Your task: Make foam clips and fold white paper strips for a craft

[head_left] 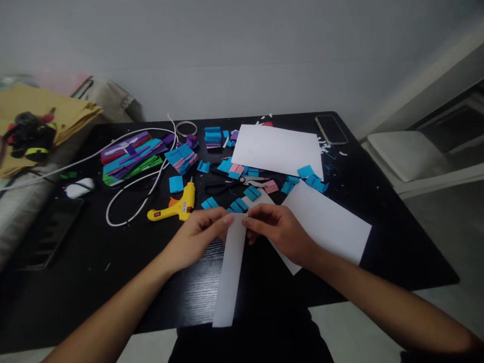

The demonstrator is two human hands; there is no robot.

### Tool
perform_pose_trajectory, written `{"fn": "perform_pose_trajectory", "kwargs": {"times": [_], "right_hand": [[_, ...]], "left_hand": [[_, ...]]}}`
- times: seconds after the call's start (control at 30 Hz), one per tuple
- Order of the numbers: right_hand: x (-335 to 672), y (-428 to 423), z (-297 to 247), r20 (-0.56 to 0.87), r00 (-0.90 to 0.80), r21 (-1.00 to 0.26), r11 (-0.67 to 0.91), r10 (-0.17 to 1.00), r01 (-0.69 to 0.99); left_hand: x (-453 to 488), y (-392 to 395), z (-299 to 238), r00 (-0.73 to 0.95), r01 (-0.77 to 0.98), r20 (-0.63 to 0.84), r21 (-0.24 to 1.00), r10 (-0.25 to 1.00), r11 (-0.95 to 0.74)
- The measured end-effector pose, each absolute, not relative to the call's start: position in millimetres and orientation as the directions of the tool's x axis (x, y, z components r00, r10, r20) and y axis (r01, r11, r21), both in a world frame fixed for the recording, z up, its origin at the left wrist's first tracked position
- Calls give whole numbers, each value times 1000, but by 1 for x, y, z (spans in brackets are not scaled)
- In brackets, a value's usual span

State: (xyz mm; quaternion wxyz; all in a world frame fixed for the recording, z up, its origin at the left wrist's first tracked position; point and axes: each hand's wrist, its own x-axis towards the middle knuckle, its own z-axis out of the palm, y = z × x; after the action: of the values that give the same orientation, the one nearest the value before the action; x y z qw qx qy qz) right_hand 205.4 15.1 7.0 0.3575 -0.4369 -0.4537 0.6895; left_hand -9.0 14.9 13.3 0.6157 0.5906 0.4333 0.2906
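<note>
A long white paper strip [229, 272] runs from my hands down toward me, over the black table's [94, 262] front edge. My left hand [200, 234] pinches the strip's top left corner, fingers closed on it. On the other side my right hand [278, 229] pinches the top right corner, fingers curled round the edge. Both hands sit near the table's middle front. Just beyond them lie small folded blue and pink paper pieces [242, 194] and a yellow glue gun [176, 206].
Two white sheets [278, 148] [328, 224] lie to the right, black scissors [227, 184] between the paper pieces. A stack of coloured paper [130, 156], a white cable [128, 201], a tape ring [186, 128] and a phone [331, 129] lie further back. A white stool [406, 154] stands right.
</note>
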Motion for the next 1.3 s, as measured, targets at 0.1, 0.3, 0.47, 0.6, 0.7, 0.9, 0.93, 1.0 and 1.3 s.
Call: {"fn": "perform_pose_trajectory", "kwargs": {"times": [0.1,0.3,0.47,0.6,0.7,0.9,0.93,1.0,1.3], "right_hand": [[204,15,2,-291,-357,-918,-364,888,-157],[202,14,-5,-305,-340,-896,-389,890,-214],[203,14,-6,-305,-333,-889,-392,892,-236],[204,15,-8,-324,-327,-876,-412,888,-251],[204,15,-12,-340,-320,-870,-425,884,-250],[201,13,-15,-343,-343,-853,-443,874,-275],[201,13,-14,-343,-353,-854,-446,870,-270],[201,13,-13,-341,-371,-856,-448,864,-258],[203,11,-11,-261,-382,-891,-374,886,-258]], "left_hand": [[-8,13,4,419,14,-195,978,887,209],[-1,8,-6,426,-51,-254,952,868,303],[0,4,-15,479,-190,-286,889,830,416],[-2,2,-19,499,-210,-343,843,796,495],[-2,1,-18,494,-158,-353,862,795,481],[2,1,-15,493,-93,-354,887,795,452],[2,1,-14,494,-85,-346,894,797,441],[3,2,-12,494,-62,-336,906,802,418],[8,1,-6,457,-21,-299,938,838,346]]}}
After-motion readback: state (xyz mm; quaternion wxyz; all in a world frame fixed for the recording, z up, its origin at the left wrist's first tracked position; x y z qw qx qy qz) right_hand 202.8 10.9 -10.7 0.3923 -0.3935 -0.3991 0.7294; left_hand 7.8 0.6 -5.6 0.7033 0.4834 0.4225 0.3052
